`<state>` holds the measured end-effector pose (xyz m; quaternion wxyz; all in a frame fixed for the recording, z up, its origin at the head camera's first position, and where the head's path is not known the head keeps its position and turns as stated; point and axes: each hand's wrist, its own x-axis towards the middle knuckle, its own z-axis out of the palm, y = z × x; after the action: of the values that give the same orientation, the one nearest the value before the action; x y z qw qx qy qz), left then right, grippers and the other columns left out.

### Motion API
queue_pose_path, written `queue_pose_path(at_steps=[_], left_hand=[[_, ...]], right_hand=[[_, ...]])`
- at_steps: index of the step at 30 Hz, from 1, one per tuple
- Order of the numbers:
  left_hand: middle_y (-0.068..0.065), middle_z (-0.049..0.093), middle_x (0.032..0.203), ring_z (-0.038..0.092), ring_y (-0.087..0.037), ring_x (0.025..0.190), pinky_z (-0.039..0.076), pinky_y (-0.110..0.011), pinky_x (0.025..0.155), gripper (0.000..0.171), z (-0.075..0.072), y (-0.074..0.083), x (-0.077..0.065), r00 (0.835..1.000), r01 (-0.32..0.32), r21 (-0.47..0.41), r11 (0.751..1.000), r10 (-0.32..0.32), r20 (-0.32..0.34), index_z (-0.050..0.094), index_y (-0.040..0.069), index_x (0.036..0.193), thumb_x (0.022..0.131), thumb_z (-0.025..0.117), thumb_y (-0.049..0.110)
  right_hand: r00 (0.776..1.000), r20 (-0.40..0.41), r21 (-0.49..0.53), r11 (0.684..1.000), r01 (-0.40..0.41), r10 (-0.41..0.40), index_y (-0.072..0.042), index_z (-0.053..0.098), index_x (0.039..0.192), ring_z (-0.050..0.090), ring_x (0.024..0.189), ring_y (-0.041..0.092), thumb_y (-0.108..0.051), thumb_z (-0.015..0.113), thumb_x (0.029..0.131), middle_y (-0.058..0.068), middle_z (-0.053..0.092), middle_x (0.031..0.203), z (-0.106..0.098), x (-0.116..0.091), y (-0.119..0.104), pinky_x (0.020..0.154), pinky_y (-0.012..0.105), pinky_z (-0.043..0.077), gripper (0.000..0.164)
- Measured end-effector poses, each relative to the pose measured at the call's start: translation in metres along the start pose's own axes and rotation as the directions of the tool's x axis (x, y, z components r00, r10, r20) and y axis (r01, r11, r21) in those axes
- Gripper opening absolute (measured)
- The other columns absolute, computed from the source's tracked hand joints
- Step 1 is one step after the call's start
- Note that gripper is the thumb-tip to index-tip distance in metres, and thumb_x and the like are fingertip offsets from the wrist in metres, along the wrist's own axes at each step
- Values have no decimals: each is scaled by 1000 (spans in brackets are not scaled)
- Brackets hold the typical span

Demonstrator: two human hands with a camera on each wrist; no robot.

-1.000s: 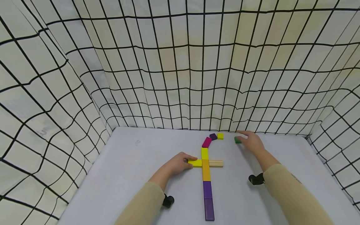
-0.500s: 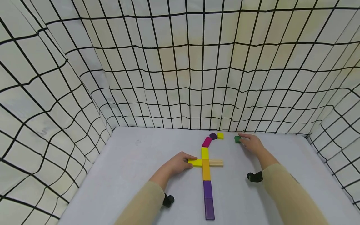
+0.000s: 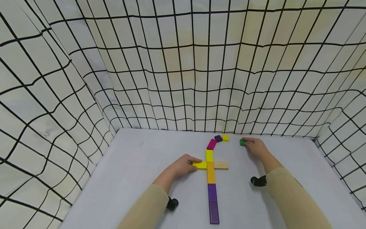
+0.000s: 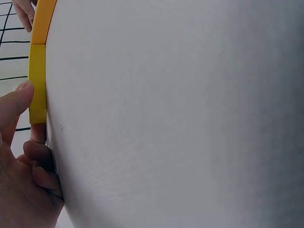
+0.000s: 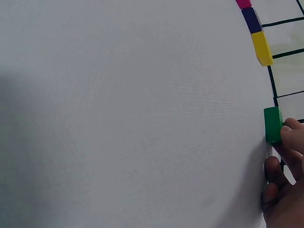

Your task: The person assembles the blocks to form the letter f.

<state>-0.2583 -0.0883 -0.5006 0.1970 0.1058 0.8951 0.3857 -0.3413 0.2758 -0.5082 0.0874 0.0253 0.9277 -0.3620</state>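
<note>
My left hand [image 3: 182, 166] pinches the outer end of a yellow block [image 3: 201, 165] between thumb and fingers. That block butts against the left side of an orange block [image 3: 210, 173]; the left wrist view shows the thumb [image 4: 20, 97] against it. At the far right of the row, my right hand [image 3: 256, 147] pinches a small green block [image 5: 272, 124] near the table's back edge. A gap separates the green block from a yellow cube [image 3: 225, 138]. Beside that cube lie a dark purple block [image 3: 218, 138] and a magenta block [image 3: 211, 144].
Another yellow block [image 3: 209, 155] joins the magenta one to the orange one. Two purple blocks [image 3: 212, 192] continue the line toward me. Pale wooden pieces [image 3: 221, 165] lie right of the orange block. Black netting [image 3: 194, 70] over white walls surrounds the white table [image 3: 137, 178].
The fingers of my right hand have come down and closed on the green block, which has hardly shifted. My left hand stays on the yellow block. The head view has moved slightly.
</note>
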Motion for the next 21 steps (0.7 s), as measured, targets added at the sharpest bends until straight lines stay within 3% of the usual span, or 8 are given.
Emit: queue_pose_path(at_steps=[14, 21], left_hand=[[-6, 55, 127, 47, -31, 125, 35, -54, 109, 30, 2, 3, 2, 1000, 12, 7, 1000, -12, -3, 73, 32, 121, 94, 68, 20], [-6, 55, 128, 47, -31, 126, 35, -55, 109, 30, 1, 2, 0, 1000, 12, 12, 1000, -12, -8, 73, 31, 121, 93, 68, 19]], right_hand=[[1000, -23, 37, 999, -17, 17, -4, 54, 140, 30, 137, 50, -20, 54, 101, 31, 37, 147, 4, 0, 1, 111, 62, 26, 42], [998, -45, 90, 996, -31, 35, -3, 58, 136, 43, 129, 43, -18, 56, 101, 27, 47, 141, 12, 0, -8, 106, 56, 36, 39]])
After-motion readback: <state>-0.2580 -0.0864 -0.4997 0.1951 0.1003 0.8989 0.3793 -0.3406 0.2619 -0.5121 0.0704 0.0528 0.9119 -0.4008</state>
